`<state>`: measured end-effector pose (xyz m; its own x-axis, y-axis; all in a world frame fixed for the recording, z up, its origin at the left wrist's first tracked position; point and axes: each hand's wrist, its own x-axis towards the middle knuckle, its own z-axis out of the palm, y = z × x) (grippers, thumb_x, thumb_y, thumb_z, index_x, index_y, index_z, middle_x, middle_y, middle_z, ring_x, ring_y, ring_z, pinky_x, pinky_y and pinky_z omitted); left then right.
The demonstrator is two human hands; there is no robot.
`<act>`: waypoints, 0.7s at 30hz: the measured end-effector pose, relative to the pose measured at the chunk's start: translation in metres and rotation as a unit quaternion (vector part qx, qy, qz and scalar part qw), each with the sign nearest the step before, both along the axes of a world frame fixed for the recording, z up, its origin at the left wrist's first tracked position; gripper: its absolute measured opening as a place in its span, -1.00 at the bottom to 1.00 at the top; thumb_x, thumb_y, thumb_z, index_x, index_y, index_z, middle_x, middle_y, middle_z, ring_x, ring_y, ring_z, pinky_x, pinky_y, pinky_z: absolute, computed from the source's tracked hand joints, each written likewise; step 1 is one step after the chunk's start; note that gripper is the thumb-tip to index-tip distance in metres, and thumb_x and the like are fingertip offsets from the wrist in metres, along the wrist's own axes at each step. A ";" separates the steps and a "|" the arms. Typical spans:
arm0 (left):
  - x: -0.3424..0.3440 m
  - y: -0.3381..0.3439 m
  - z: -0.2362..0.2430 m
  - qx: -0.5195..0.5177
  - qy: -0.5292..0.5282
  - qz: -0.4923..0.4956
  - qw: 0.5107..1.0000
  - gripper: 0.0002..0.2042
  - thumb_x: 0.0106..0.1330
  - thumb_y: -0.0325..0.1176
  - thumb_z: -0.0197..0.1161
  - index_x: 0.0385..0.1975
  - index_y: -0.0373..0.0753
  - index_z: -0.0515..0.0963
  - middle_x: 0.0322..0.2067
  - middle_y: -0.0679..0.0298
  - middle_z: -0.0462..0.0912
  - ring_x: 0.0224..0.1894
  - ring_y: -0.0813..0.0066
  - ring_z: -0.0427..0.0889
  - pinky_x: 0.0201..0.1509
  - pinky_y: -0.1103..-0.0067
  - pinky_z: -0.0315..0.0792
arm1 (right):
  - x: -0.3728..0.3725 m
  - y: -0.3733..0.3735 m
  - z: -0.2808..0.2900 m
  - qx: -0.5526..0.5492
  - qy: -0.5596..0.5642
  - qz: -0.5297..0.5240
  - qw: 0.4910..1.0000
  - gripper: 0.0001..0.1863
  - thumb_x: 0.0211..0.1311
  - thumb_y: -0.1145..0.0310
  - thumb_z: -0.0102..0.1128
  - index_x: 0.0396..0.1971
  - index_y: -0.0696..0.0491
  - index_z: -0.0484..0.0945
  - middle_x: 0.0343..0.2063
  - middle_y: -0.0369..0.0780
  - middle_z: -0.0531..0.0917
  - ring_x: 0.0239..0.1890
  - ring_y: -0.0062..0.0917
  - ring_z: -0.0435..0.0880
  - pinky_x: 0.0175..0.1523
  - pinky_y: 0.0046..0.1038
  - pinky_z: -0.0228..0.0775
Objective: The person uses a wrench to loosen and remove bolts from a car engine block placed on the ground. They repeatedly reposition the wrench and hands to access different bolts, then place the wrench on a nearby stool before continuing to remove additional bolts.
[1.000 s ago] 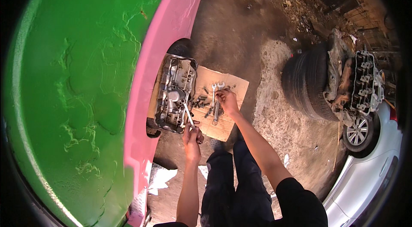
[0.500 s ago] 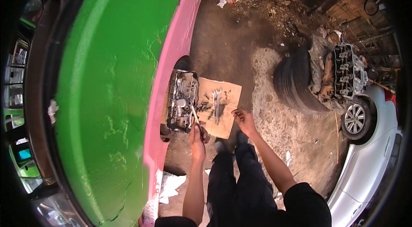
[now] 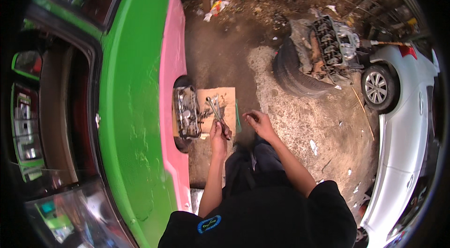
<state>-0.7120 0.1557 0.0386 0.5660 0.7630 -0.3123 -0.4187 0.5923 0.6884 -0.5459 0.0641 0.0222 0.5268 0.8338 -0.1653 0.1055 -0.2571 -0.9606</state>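
Observation:
My left hand is closed round a long silver wrench, held upright over the cardboard sheet. To its upper left sits a metal engine part, its top full of fittings. Dark bolts lie beside that part on the cardboard, along with more wrenches, partly hidden behind the held one. My right hand hovers at the cardboard's right side with fingers loosely bent and apart, nothing visible in them. A thin green streak or object shows near its fingertips, too unclear to name.
A green vehicle with a pink lower panel runs along my left. At upper right, a second engine part rests on cloth atop a large tire. A silver car stands at right, a thin stick beside it. Litter lies beyond.
My right hand has come away from the wrenches on the cardboard. My left hand's wrench has left the engine part and now stands over the cardboard. The view has tilted upward.

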 end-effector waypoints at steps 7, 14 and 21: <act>0.059 -0.028 -0.008 0.111 0.061 -0.089 0.988 -0.81 0.56 -0.27 -0.03 -0.20 -0.25 0.42 -0.32 0.32 0.45 -0.27 0.44 0.47 -0.09 0.46 0.42 | 0.037 -0.063 0.004 -0.004 0.099 -0.102 0.990 -0.82 0.42 0.47 0.06 -0.14 0.17 0.62 -0.42 -0.28 0.65 -0.37 -0.67 0.57 -0.22 -0.58 0.45; 0.138 -0.034 0.014 0.032 0.028 -0.105 0.994 -0.77 0.58 -0.15 -0.09 -0.19 -0.16 0.38 -0.45 0.41 0.30 -0.40 0.59 0.31 -0.26 0.54 0.37 | 0.102 -0.095 0.002 0.051 0.053 -0.140 0.987 -0.81 0.39 0.44 0.07 -0.14 0.14 0.64 -0.45 -0.25 0.69 -0.41 -0.64 0.63 -0.25 -0.52 0.48; 0.252 -0.060 0.031 0.052 0.014 -0.163 0.985 -0.73 0.58 -0.16 -0.08 -0.06 -0.22 0.44 -0.49 0.44 0.25 -0.48 0.65 0.21 -0.38 0.64 0.20 | 0.200 -0.145 0.014 0.073 0.071 -0.173 0.980 -0.81 0.42 0.44 0.05 -0.13 0.17 0.62 -0.42 -0.24 0.67 -0.39 -0.62 0.62 -0.24 -0.52 0.48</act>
